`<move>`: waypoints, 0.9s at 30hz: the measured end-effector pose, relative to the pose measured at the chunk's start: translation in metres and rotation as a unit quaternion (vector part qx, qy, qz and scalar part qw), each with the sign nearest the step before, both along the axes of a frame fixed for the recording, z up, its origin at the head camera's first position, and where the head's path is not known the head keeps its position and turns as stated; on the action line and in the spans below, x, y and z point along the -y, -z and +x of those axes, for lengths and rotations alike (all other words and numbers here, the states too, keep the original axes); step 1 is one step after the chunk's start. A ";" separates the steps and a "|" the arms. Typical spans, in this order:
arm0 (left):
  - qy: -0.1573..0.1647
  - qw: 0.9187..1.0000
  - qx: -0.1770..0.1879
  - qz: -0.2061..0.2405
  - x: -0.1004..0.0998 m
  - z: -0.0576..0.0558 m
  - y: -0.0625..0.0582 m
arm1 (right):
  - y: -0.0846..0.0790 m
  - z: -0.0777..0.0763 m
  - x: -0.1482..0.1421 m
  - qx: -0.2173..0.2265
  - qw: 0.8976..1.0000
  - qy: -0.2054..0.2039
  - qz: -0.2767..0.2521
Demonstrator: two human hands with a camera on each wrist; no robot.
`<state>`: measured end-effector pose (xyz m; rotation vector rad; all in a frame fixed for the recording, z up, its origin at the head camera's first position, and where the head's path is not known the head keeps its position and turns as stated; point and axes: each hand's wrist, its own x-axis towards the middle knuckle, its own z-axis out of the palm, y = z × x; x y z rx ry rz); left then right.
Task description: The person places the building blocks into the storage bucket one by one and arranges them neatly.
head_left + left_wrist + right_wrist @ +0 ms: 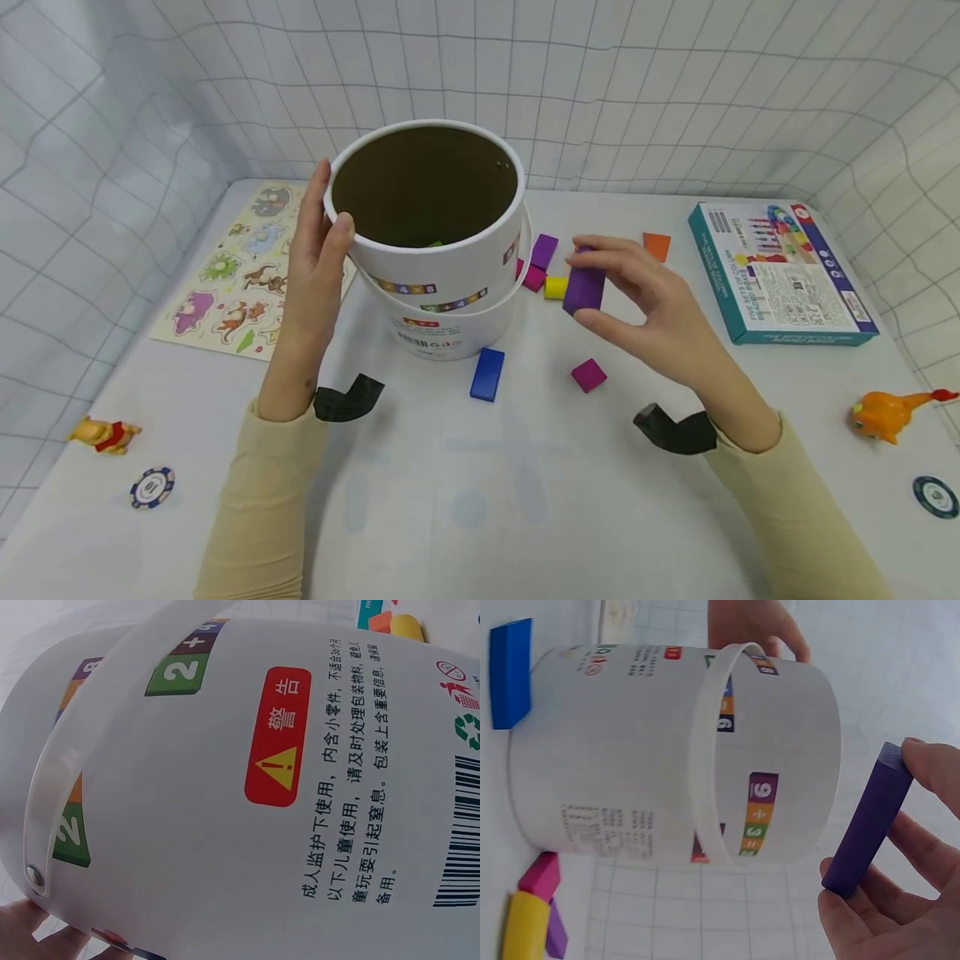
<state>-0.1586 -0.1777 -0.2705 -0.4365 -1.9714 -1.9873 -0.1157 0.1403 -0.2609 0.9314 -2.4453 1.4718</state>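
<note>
A white bucket [442, 267] with printed sums and a white carrying strap [709, 757] stands left of the middle on the table, its dark inside facing up. My left hand [315, 258] rests against its left side near the rim, fingers fairly straight. Between thumb and fingertips, my right hand [652, 308] pinches a purple rectangular block [866, 825], to the right of the bucket and raised near its rim in the right wrist view. Below that hand lies a magenta block [588, 375]. A yellow cylinder block [556, 288] sits partly behind the held block.
A blue block [487, 375] lies before the bucket, a purple block [544, 251] and an orange block [656, 246] farther back. An animal puzzle board [232, 275] is at left, a teal box [780, 275] at right. Small toys [888, 415] and chips [152, 487] flank both arms.
</note>
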 end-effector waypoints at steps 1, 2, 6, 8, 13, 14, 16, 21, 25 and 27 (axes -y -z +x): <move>-0.001 1.000 -0.001 -0.001 0.000 0.000 0.000 | -0.007 -0.004 0.007 -0.003 1.000 -0.010 -0.010; -0.001 1.000 -0.002 -0.002 0.000 0.000 0.000 | -0.014 -0.007 0.014 -0.007 1.000 -0.021 -0.017; 0.000 1.000 -0.004 -0.004 0.000 -0.001 0.001 | -0.040 -0.019 0.045 -0.027 0.998 -0.048 -0.027; 0.000 1.000 -0.002 -0.006 0.000 -0.001 0.001 | -0.050 -0.023 0.058 -0.041 0.998 -0.050 -0.021; -0.007 1.000 0.002 -0.010 0.000 0.000 0.000 | -0.056 -0.044 0.077 -0.063 0.997 -0.042 0.011; -0.008 1.000 0.002 -0.010 0.000 0.001 0.000 | -0.055 -0.050 0.079 -0.067 0.997 -0.042 0.019; -0.011 1.000 0.004 -0.010 0.000 0.002 -0.001 | -0.053 -0.060 0.083 -0.079 0.995 -0.038 0.042; -0.010 1.000 0.001 -0.006 -0.001 0.002 -0.002 | -0.053 -0.080 0.091 -0.093 0.989 -0.035 0.112; -0.007 1.000 -0.003 -0.004 -0.002 0.002 -0.001 | -0.058 -0.090 0.096 -0.074 0.981 -0.042 0.172; -0.008 1.000 -0.001 -0.006 -0.002 0.002 -0.002 | -0.059 -0.094 0.097 -0.071 0.978 -0.046 0.193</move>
